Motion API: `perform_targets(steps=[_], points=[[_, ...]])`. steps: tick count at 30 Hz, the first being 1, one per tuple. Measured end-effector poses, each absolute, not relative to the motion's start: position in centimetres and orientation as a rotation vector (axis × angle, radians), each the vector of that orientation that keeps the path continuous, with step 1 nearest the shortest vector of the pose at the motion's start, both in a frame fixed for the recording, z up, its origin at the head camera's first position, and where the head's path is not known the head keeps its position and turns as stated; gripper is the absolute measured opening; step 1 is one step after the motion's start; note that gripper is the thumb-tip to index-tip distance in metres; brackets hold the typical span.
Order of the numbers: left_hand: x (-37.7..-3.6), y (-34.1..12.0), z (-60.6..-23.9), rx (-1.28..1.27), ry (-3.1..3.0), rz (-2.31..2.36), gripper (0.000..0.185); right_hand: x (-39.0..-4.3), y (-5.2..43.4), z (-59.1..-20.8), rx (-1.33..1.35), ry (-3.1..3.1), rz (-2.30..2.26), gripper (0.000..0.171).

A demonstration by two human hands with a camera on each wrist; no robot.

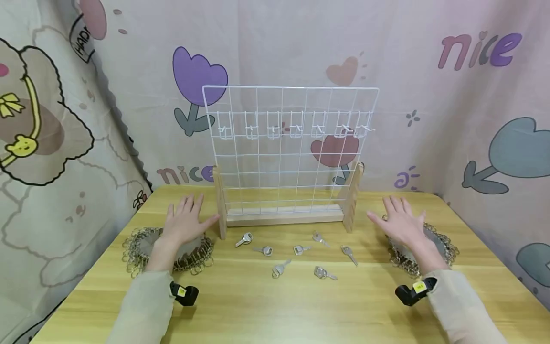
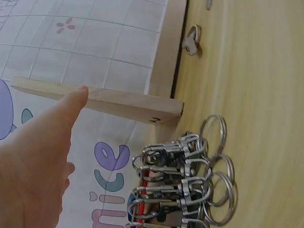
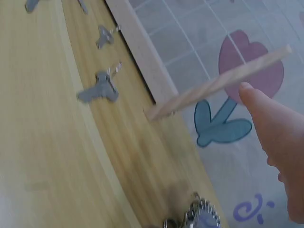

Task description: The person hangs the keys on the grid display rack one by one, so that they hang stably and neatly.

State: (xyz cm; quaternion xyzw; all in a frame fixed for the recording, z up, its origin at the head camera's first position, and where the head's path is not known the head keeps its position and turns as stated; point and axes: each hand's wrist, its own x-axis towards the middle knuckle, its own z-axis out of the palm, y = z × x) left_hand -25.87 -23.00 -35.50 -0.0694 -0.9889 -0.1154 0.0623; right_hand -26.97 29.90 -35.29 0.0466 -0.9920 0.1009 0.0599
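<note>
Hovering left hand (image 1: 182, 224): fingers extended, grasping nothing, above the left clasp-fringed disc (image 1: 148, 242).
Right hand (image 1: 403, 224): likewise outstretched and free of any hold, above the right clasp-fringed disc (image 1: 435, 241).
Keys (image 1: 278, 271): seven, strewn on the table (image 1: 275, 315) near of the rack (image 1: 283, 221), between both discs.
Rack: white wire grid on wooden supports, standing far middle.
Hooks (image 1: 296, 129): seven white ones, in a row across its upper part.
</note>
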Motion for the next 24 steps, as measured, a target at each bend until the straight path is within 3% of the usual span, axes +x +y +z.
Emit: perform_targets(steps=[5,14,24], points=[[-26.3,-22.6,-34.9,-0.222,-2.964,-0.514,0.094,-26.9,28.3,-34.3,0.171,-2.831,0.422,0.083],[-27.1,-21.0,-33.2,-0.221,-2.781,-1.174,0.092,-26.6,22.4,-32.3,0.339,-2.559,1.004,0.04],[-28.0,-19.2,-32.2,-0.069,-2.508,-1.586,0.077,-26.8,13.8,-33.6,0.609,-2.566,1.397,0.028]])
